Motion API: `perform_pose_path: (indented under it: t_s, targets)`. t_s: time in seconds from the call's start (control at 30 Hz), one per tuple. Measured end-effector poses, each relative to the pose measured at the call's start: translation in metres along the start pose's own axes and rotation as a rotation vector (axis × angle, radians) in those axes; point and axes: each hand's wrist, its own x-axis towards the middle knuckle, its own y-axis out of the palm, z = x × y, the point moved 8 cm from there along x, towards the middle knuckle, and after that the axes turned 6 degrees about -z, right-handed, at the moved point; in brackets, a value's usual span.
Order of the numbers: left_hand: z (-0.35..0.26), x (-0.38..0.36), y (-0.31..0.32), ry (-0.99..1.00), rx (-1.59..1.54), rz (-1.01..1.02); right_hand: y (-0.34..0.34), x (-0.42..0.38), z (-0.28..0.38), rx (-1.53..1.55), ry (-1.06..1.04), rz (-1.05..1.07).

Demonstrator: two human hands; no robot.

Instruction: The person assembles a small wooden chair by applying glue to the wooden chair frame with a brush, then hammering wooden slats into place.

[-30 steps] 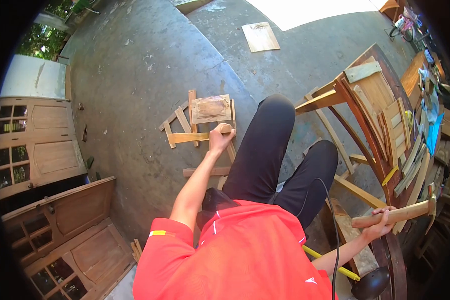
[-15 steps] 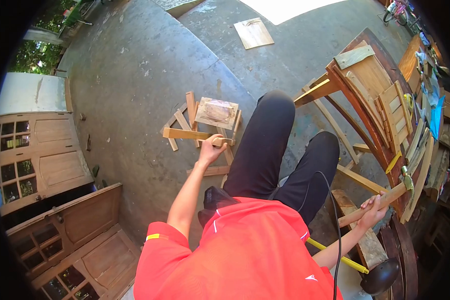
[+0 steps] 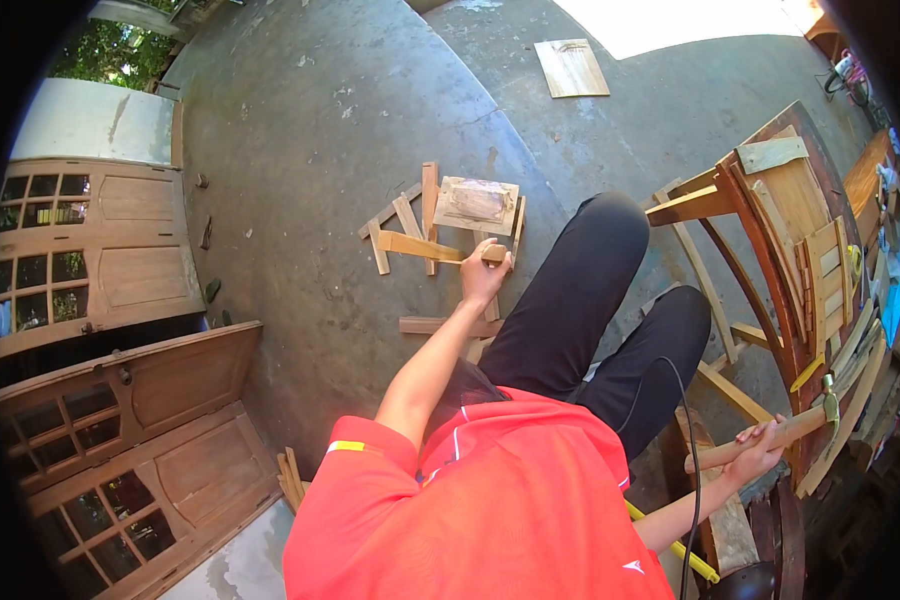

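My left hand [image 3: 482,275] is closed around a narrow wooden strip [image 3: 420,247], held level above the floor left of my knees. Below and beside it lie several loose wood pieces [image 3: 430,200] and a small wooden panel [image 3: 480,203] with a raised middle. On the right side, my right hand [image 3: 755,455] grips a hammer [image 3: 795,428] by its thick wooden handle. The metal hammer head points away from me, near a dark curved wooden frame [image 3: 745,225].
Carved wooden doors with glass panes [image 3: 100,250] stand at the left. Farther forward, a flat board [image 3: 572,68] lies on the concrete floor [image 3: 300,180]. Several planks are piled around the curved frame at right. A black cable [image 3: 685,400] hangs down by my right arm.
The view has turned, so most things sit farther right in it. My left hand still has the wooden strip and my right hand still has the hammer, both held much as before.
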Motion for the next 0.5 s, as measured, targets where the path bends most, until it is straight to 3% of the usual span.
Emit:
perform_pose_path:
  t_s: [0.27,0.5]
  targets:
    - [0.010,-0.008,0.008,-0.005,0.171,0.292,0.014,-0.011,-0.002,-0.067,0.034,-0.005]
    - [0.007,-0.016,-0.005,0.014,0.188,0.329,0.036,-0.015,0.004,-0.122,0.019,0.020]
